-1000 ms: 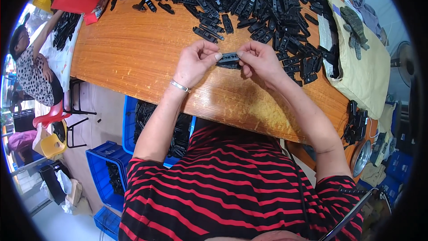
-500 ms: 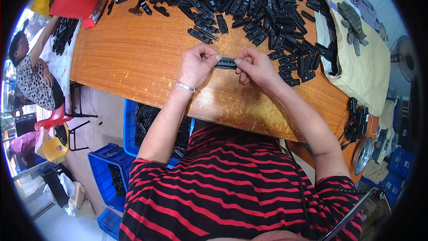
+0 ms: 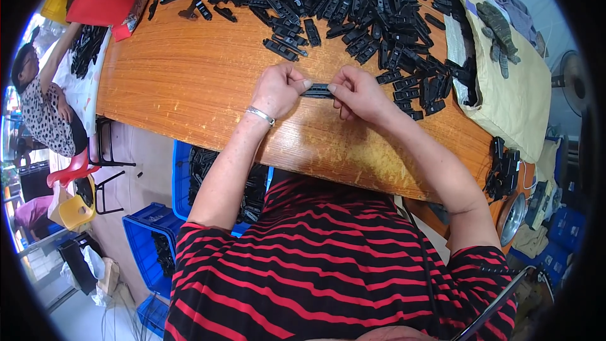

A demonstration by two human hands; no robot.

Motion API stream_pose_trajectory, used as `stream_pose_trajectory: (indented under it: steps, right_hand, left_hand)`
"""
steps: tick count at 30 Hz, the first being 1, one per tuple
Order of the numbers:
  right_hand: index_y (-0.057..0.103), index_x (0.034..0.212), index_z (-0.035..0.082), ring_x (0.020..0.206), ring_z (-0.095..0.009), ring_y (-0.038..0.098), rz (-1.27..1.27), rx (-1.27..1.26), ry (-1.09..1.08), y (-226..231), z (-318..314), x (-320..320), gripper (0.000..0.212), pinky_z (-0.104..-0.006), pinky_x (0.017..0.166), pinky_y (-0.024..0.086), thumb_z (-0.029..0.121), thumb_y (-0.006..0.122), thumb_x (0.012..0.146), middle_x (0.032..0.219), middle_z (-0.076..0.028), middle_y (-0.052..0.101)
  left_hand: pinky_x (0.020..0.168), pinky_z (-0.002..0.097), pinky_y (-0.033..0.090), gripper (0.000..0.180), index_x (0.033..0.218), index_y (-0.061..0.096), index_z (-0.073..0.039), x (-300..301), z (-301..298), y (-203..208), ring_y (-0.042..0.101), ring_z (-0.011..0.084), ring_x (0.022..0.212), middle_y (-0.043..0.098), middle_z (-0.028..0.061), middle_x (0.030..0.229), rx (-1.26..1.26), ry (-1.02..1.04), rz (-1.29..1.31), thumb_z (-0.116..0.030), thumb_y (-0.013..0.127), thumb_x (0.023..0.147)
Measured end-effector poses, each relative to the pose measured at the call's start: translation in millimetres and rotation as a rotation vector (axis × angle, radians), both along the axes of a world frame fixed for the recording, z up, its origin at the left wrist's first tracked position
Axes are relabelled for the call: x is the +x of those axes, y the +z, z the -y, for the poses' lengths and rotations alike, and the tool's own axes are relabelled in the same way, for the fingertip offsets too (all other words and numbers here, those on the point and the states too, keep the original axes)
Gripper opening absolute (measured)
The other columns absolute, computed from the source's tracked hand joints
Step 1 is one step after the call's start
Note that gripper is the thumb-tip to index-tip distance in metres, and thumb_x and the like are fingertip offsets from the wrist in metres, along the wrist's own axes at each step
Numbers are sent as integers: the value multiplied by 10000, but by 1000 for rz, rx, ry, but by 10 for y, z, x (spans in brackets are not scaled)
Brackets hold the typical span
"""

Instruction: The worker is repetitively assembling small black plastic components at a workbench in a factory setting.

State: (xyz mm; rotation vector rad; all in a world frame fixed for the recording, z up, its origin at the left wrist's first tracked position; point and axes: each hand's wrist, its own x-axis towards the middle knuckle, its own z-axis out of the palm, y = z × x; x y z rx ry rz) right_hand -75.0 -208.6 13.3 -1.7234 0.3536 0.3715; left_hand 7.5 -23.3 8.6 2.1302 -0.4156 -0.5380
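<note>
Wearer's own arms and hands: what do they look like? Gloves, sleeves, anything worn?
Left hand and right hand: both gloveless. Silver-coloured bracelet, a slim band, on the left wrist; none visible on the right. Short sleeves, black with red stripes. No cables seen on either arm.

Part (image 3: pixel 317 91) btwn fingers (image 3: pixel 304 84), pile (image 3: pixel 372 22) behind on tbl (image 3: pixel 189 76), sack (image 3: pixel 514 110) R, bins (image 3: pixel 181 180) below L

The wooden tabletop (image 3: pixel 177 88) is scuffed and marked by glare. At left, a red seat (image 3: pixel 71 172) and yellow seat (image 3: pixel 77 213) are seen beside pale floor (image 3: pixel 148 158); a fan (image 3: pixel 576 81) is placed near a bluish wall (image 3: pixel 536 9).
</note>
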Motion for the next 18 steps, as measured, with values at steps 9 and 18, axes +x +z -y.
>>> stream_pose_trajectory:
  steps: [9, 18]
  right_hand:
    - [558, 786, 9, 492, -121, 605, -127, -172, 147, 187, 40, 207, 258, -253, 430, 481, 198, 706, 878, 634, -52, 612]
    - [518, 754, 13, 455, -139, 597, -191, -266, 244, 178, 55, 283, 290, -264, 382, 456, 183, 730, 858, 599, -87, 627]
  left_hand:
    - [578, 279, 450, 182, 801, 642, -13, -82, 7, -70, 514, 111, 596, 581, 11, 654, -32, 61, 55, -150, 763, 803]
    - [664, 353, 489, 226, 774, 594, -16, -38, 8, -153, 597, 237, 706, 603, 113, 785, -54, 22, 13, -145, 779, 763]
